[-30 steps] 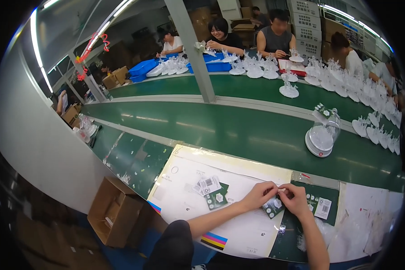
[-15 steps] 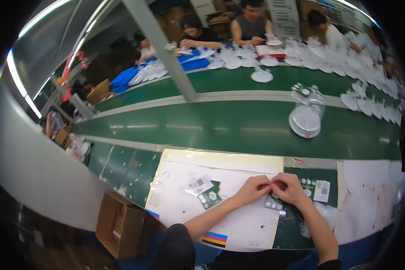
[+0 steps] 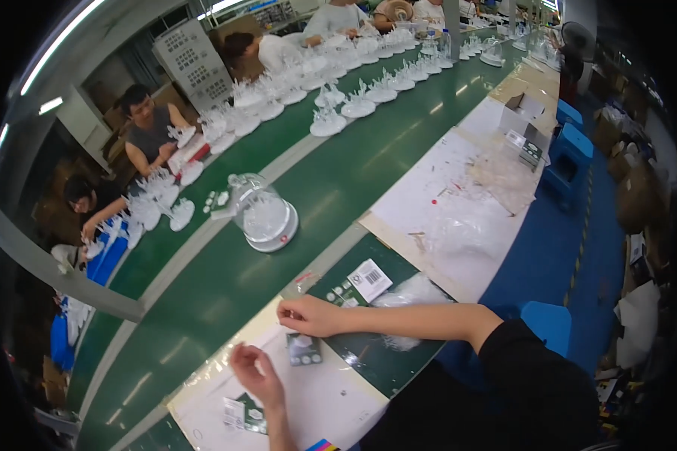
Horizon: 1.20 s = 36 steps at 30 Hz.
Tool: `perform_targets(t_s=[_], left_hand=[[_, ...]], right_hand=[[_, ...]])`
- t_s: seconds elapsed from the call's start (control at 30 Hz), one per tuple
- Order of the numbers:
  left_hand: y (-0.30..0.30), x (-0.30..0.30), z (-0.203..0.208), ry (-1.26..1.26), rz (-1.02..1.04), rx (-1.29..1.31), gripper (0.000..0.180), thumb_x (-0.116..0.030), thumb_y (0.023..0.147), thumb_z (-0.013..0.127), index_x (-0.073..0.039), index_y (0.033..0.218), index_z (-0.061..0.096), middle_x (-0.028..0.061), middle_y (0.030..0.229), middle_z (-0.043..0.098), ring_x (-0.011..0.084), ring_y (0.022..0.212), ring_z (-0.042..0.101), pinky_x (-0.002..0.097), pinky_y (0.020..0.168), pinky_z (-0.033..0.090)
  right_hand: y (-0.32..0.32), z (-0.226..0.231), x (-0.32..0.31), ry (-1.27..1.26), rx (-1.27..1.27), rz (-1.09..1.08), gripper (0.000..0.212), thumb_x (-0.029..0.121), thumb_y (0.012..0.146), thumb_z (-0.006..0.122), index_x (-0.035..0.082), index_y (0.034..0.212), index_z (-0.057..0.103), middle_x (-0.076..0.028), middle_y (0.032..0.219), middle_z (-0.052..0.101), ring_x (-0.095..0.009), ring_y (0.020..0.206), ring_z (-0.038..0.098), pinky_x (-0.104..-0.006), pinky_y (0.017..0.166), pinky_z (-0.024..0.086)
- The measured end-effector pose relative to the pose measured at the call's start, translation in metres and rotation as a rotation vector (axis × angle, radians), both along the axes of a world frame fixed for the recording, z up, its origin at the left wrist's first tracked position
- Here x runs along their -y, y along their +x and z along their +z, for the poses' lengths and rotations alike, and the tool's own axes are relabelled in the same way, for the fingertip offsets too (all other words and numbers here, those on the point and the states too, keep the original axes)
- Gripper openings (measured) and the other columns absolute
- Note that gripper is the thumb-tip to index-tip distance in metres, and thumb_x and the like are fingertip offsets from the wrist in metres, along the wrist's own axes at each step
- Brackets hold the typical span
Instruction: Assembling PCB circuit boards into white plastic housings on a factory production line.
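My left hand (image 3: 259, 376) is raised over the white sheet (image 3: 331, 406) on the workbench, its fingers loosely curved and apart from the thumb, with nothing seen in them. My right hand (image 3: 310, 315) is at the sheet's far right edge, fingers curled together; what they hold, if anything, is hidden. Just below the right hand lies a small dark printed card (image 3: 303, 349), seemingly in a clear bag. Green and white printed cards (image 3: 250, 415) lie beside my left wrist. Past my right hand are more green cards with a white label (image 3: 369, 281) and crumpled clear plastic bags (image 3: 412, 295).
A clear dome on a round white base (image 3: 269, 225) stands on the green conveyor (image 3: 353, 177). Rows of white ornaments on round bases (image 3: 278, 90) line the far side, where people work. An open white box (image 3: 520, 124) and blue stools (image 3: 568, 161) are to the right.
The view has swung to the right and tilted. My hands, together before, are now apart, the left one lifted away. The dark card now shows whole below my right hand.
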<state>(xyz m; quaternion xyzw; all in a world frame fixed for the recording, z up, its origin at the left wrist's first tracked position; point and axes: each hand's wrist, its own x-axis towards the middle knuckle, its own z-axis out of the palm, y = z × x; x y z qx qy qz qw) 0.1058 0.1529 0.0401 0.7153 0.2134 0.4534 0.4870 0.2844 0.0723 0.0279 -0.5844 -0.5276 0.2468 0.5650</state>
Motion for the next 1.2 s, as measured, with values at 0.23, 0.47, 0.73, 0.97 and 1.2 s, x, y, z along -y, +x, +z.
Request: perform_targets(t_s=[0.23,0.47,0.73,0.97,1.2], left_hand=[[0.024,0.026,0.151,0.656,0.003,0.301,0.101,-0.03,0.065,0.081,-0.004,0.141,0.02,0.0207,0.133,0.035,0.0379,0.111,0.044,0.0466,0.087,0.041],[0.053,0.027,0.161,0.688,0.254,0.618,0.09,-0.038,0.071,0.07,-0.006,0.14,0.023,0.0205,0.136,0.034,0.0373,0.118,0.038,0.0481,0.093,0.035],[0.089,0.035,0.208,0.741,0.237,0.92,0.079,-0.047,0.078,0.058,-0.008,0.14,0.027,0.0203,0.139,0.031,0.0365,0.126,0.031,0.0498,0.1,0.029],[0.075,0.042,0.233,0.685,0.158,0.871,0.073,-0.055,0.084,0.048,-0.01,0.14,0.031,0.0201,0.142,0.03,0.0359,0.132,0.026,0.0512,0.106,0.023],[-0.001,0.054,0.237,0.643,-0.444,0.627,0.071,-0.065,0.087,0.04,-0.008,0.129,0.039,0.0222,0.123,0.05,0.0335,0.101,0.054,0.0459,0.072,0.05]], right_hand=[[0.031,0.0,-0.012,-0.014,0.015,-0.063,0.015,0.015,0.086,0.058,-0.001,0.087,0.056,-0.008,0.068,0.057,-0.012,0.059,0.051,-0.0275,0.054,0.042],[-0.02,-0.011,-0.026,-0.003,0.031,-0.015,0.013,0.015,0.086,0.057,0.002,0.087,0.056,-0.007,0.063,0.053,-0.012,0.056,0.048,-0.0293,0.053,0.04],[-0.011,-0.006,-0.005,-0.054,-0.072,-0.033,0.01,0.008,0.088,0.057,-0.001,0.09,0.055,-0.002,0.069,0.055,-0.005,0.061,0.053,-0.0212,0.054,0.043],[0.033,-0.011,-0.015,-0.044,0.13,-0.042,0.01,0.011,0.084,0.057,0.001,0.085,0.057,-0.005,0.066,0.056,-0.008,0.06,0.051,-0.0264,0.054,0.043],[0.016,-0.014,0.0,-0.07,-0.045,0.032,0.012,0.009,0.084,0.06,-0.003,0.085,0.057,-0.006,0.066,0.06,-0.009,0.06,0.057,-0.0239,0.054,0.046]])
